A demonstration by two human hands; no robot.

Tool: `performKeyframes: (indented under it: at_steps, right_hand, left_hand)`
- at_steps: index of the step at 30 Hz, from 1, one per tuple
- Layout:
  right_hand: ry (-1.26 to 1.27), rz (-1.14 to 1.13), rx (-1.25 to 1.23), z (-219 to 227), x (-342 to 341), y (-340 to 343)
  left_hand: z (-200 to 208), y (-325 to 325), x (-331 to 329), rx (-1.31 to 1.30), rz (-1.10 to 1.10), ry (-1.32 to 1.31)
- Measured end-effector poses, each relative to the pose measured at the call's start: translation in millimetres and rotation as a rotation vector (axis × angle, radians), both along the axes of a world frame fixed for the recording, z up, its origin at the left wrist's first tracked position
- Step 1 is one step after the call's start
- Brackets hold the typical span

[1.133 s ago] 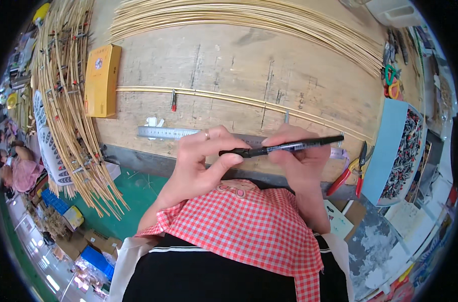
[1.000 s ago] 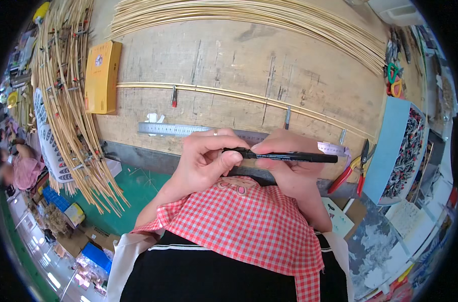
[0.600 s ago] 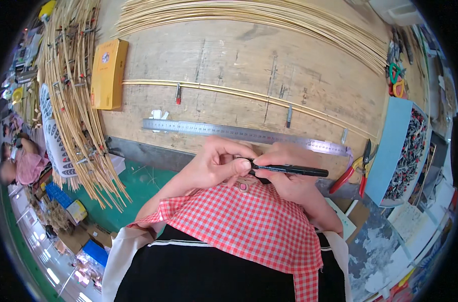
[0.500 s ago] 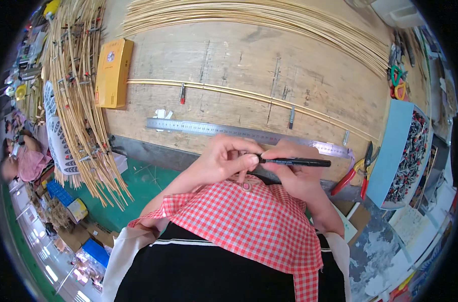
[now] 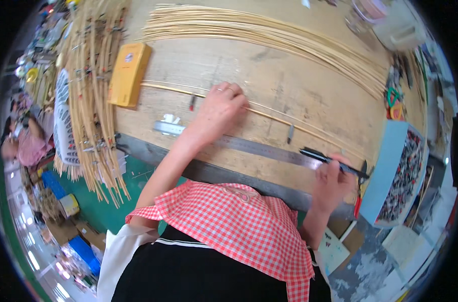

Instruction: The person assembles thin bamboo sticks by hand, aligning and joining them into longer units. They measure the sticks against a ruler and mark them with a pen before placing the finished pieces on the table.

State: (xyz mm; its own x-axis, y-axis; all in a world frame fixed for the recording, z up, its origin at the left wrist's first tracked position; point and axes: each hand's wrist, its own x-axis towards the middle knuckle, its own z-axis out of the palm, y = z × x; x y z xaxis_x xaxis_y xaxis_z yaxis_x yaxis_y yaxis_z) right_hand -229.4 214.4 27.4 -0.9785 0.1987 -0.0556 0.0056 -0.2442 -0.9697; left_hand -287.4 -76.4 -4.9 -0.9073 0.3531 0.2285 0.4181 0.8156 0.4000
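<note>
Two thin bamboo strips (image 5: 274, 118) run across the wooden table, the gap between them widening toward the right. My left hand (image 5: 223, 109) reaches over them, its fingers closed at the strips; the fingertips are partly hidden. A black marker pen (image 5: 314, 154) is in my right hand (image 5: 335, 182), held slanting above the right end of a metal ruler (image 5: 249, 146). Beside the strips lie a small clip with a red end (image 5: 192, 102) and a grey clip (image 5: 290, 134). The strips' left end meets a yellow box (image 5: 129, 74).
A long bundle of bamboo strips (image 5: 259, 31) lies along the far side. More strips with clips (image 5: 90, 100) hang over the left edge. On the right stand a light blue box (image 5: 385, 171) full of small clips, red-handled pliers (image 5: 358, 204) and scissors (image 5: 396, 110).
My hands, together at the pen before, have parted. The left has moved forward onto the bamboo strips; the right has moved right with the marker pen. The strips have spread apart.
</note>
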Motion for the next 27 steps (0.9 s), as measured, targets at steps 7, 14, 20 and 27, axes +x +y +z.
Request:
performKeyframes:
  at_steps: [7, 14, 20, 27]
  right_hand:
    - [0.168, -0.095, -0.002, 12, 8, 27]
    - [0.358, 0.141, -0.036, 45, -5, 8]
    - [0.291, 0.162, -0.059, 37, -11, 4]
    - [0.192, 0.07, 0.078, 21, -29, -25]
  left_hand:
    - [69, 6, 17, -0.025, 0.021, 0.022]
    - [108, -38, 36, -0.028, 0.208, 0.054]
    - [141, -107, 69, 0.101, 0.691, 0.239]
    - [119, -265, 132, -0.409, 1.192, 0.498]
